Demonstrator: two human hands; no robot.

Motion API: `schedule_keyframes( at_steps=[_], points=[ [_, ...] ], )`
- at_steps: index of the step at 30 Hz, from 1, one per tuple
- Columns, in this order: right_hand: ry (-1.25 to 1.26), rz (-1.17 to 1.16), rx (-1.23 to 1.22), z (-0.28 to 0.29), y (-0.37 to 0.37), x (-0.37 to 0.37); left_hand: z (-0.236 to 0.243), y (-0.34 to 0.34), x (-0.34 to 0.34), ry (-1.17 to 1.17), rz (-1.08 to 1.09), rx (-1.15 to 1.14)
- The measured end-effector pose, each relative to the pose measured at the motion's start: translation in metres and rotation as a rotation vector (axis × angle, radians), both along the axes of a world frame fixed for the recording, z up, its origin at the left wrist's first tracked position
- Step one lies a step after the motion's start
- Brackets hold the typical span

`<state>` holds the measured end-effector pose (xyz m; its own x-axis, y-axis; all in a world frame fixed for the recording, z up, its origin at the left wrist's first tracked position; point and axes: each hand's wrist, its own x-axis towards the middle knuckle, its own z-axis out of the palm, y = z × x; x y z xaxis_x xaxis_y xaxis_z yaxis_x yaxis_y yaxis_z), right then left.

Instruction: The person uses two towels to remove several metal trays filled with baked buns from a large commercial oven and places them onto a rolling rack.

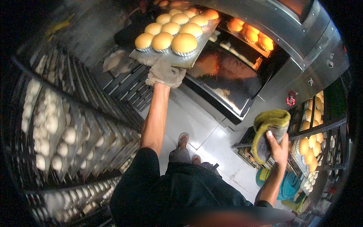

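Note:
My left hand (165, 75), inside a worn beige cloth mitt, grips the near edge of a metal baking tray (177, 62). Golden round buns (162, 41) in fluted cups stand in rows on that tray, which is held out beside the open oven. The mitt hides my left fingers. My right hand (279, 148) is closed on a folded, thick cloth pad (269, 132), yellow-green at the rim and dark grey inside. My thumb shows against the pad, well away from the tray.
The oven (298, 41) glows inside, with more buns (250, 34) near its mouth; its dark door (227, 75) hangs lowered. A rack (94, 104) of pale dough pieces stands left. At right, a rack holds baked buns (308, 151), with a teal bucket (289, 186) nearby.

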<state>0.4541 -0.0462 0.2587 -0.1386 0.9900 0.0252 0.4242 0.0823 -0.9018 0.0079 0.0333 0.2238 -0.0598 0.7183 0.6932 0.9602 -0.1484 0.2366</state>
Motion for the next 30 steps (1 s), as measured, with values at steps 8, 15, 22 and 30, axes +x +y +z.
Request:
schedule_keyframes(
  at_steps=[8,15,22,30],
  points=[
    [0.391,0.202,-0.211,-0.087,-0.035,-0.036,-0.026,-0.158,0.024,0.045,0.407,-0.402],
    [1.210,0.294,-0.574,-0.097,-0.089,-0.088,-0.053,-0.286,0.080,-0.032,0.205,-0.220],
    [1.312,0.153,-0.375,-0.079,-0.189,-0.050,-0.067,-0.388,0.159,-1.984,-0.572,-0.369],
    [1.107,-0.297,-0.159,-0.074,-0.325,0.095,-0.121,-0.456,0.254,-2.235,-0.500,-0.504]
  ],
)
